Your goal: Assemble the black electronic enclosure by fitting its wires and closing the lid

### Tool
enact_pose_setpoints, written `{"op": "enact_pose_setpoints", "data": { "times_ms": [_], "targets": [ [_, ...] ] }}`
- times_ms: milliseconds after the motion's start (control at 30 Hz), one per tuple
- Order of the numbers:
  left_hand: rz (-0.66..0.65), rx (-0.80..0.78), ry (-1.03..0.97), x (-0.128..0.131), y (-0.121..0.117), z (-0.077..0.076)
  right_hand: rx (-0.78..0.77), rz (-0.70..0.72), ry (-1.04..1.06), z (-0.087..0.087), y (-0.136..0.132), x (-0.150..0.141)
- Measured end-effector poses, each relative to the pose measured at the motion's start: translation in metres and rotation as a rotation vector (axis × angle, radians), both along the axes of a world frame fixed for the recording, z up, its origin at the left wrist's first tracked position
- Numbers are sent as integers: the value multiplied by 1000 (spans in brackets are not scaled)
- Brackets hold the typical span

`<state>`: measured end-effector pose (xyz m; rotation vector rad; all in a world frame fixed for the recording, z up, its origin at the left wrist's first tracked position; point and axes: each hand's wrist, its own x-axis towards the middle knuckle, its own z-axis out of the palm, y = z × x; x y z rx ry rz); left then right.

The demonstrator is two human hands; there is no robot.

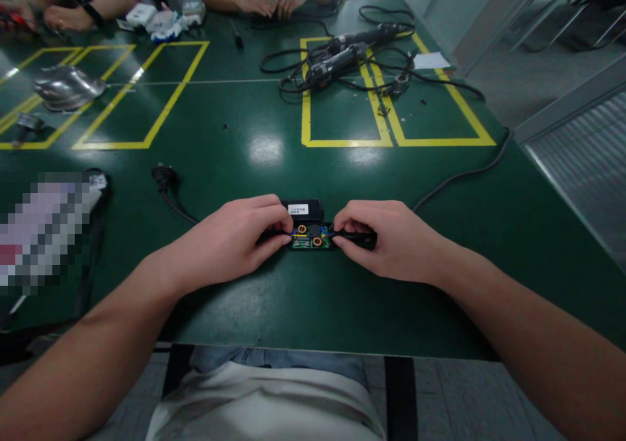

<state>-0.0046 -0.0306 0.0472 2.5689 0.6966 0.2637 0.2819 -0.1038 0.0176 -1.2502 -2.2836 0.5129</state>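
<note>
A small green circuit board (309,240) with copper coils and coloured wires lies in a black case on the table in front of me. Just behind it is a black case cover (315,210) bearing a white label. My left hand (239,235) is closed in a pinch on the power cord (182,212) at the board's left end; its black plug (165,177) rests farther left. At the right end, my right hand (391,239) pinches a black cable (360,237). The fingers hide part of both cable joints.
Two corded electric screwdrivers (337,66) lie with tangled cables on the green table (235,186), near loose screws (383,110). A shiny metal part (68,89) is at the far left, with a blurred-out object (46,232) nearer. Two people work across the table.
</note>
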Motion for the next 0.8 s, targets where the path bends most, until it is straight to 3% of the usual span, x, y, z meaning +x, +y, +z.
{"op": "enact_pose_setpoints", "data": {
  "times_ms": [267, 433, 633, 800],
  "targets": [
    [2, 12, -90, -2, 1, 6, 77, 34, 25, 2, -1, 0],
    [-20, 4, -54, -1, 1, 1, 44, 53, 7, 6, -1, 2],
    [59, 152, -109, 1, 3, -5, 22, 49, -8, 5, 0, 3],
    [84, 79, -29, 2, 9, -11, 8, 50, -19, 7, 0, 2]
  ]
}}
